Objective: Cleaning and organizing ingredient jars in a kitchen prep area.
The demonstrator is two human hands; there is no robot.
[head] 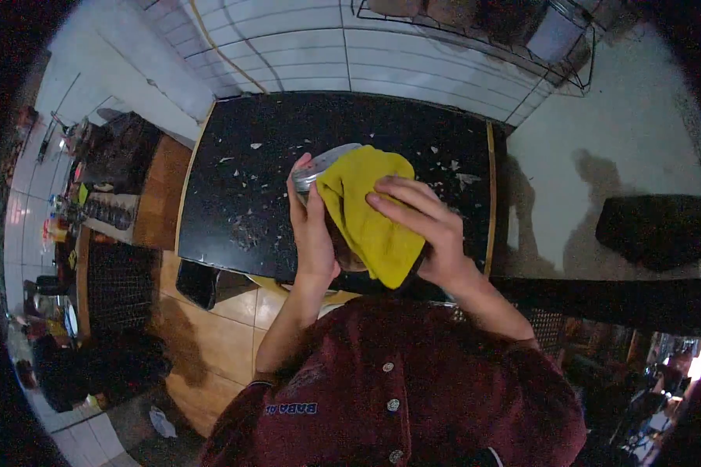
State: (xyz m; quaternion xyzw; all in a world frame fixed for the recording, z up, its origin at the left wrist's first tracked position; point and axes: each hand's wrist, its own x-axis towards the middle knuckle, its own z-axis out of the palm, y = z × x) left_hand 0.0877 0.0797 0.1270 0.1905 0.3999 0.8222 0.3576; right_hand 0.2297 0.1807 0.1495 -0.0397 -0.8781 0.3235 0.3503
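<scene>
Above the black tabletop [239, 204], my left hand [314, 225] grips a jar with a silvery metal lid [312, 175] at its side, thumb and fingers around it near the lid. A yellow cloth [374, 216] is draped over much of the jar and hides most of its body. My right hand [429, 222] presses its fingers on the cloth at the jar's right side and holds it there. What the jar contains cannot be told.
Pale flakes [458, 175] lie scattered over the tabletop. A wire rack [502, 49] with jars hangs on the tiled wall behind. A dark chair [197, 283] stands by the table's near left edge. Farther left are wooden furniture [160, 195] and cluttered shelves.
</scene>
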